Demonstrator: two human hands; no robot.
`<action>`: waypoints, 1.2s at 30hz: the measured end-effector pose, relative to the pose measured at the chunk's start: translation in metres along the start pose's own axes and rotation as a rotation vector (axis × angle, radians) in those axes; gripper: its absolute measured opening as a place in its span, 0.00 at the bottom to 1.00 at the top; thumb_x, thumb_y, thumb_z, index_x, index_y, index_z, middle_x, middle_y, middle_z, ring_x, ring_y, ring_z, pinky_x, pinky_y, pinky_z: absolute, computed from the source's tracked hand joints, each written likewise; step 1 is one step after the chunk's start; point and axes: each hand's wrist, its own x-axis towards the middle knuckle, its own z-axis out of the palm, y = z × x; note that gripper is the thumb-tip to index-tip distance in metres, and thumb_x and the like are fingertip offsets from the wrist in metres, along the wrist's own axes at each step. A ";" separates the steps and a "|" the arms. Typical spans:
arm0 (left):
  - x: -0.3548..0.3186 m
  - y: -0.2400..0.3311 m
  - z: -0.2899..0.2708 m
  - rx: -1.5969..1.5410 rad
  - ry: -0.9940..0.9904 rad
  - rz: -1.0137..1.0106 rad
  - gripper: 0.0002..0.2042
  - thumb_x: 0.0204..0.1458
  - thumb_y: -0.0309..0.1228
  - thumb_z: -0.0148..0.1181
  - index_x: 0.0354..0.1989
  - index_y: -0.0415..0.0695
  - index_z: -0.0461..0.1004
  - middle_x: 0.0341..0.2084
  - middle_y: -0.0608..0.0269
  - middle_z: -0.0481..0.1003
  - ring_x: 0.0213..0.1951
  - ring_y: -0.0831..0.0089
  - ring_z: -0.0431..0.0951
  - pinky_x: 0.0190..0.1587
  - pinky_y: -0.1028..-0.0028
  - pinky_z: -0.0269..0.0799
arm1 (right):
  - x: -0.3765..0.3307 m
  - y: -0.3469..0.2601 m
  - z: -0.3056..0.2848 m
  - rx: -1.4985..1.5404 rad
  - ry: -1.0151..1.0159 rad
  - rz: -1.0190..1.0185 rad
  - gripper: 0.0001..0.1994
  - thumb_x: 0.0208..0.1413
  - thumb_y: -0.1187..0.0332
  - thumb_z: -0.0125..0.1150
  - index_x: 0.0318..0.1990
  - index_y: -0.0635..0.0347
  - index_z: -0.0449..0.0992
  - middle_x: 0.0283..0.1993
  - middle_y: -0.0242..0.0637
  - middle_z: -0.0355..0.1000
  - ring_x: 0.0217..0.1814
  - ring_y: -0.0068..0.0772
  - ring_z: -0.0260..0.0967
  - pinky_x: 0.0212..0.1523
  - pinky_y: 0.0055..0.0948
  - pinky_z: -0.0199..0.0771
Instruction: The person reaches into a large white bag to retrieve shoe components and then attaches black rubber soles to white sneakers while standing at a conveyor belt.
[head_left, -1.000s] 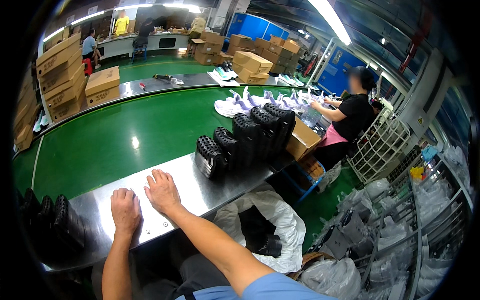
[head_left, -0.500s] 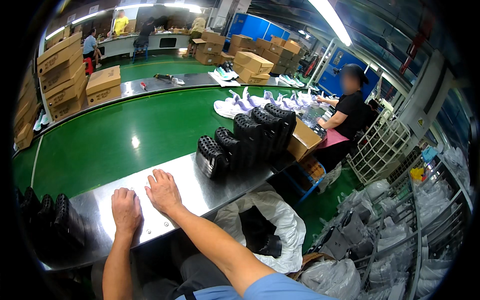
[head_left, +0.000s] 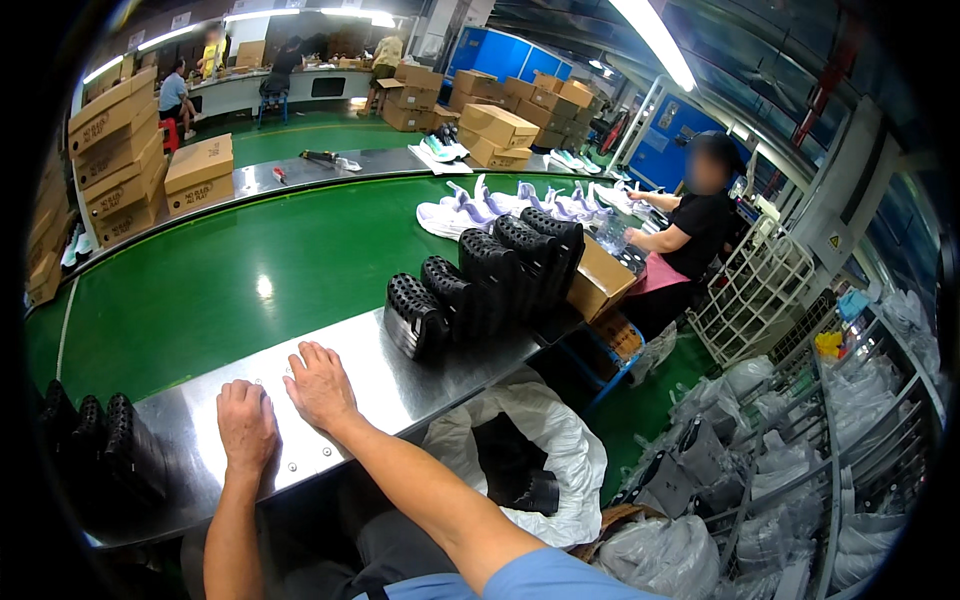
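Left hand (head_left: 247,427) and right hand (head_left: 320,386) rest palm-down on near metal ledge (head_left: 400,392), fingers slack, gripping nothing; black perforated blocks (head_left: 415,308) stand right.

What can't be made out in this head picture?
Palms of the left hand and right hand: head view, hidden beneath the hands' backs.
Leftmost black piece: head view, partly lost in the dark fisheye rim.
Depths of the white bag: head view, hidden by shadow.
Pale-ended tool: head view, too small to identify.

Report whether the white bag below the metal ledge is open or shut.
Open: the white bag has its mouth spread wide, with a black object visible inside.
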 end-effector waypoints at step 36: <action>-0.013 -0.005 -0.002 -0.501 0.030 -0.278 0.12 0.56 0.26 0.63 0.47 0.35 0.79 0.40 0.55 0.80 0.41 0.62 0.77 0.46 0.64 0.72 | 0.005 -0.006 0.000 -0.001 0.004 -0.017 0.18 0.65 0.58 0.60 0.53 0.64 0.77 0.63 0.51 0.70 0.70 0.49 0.64 0.71 0.47 0.60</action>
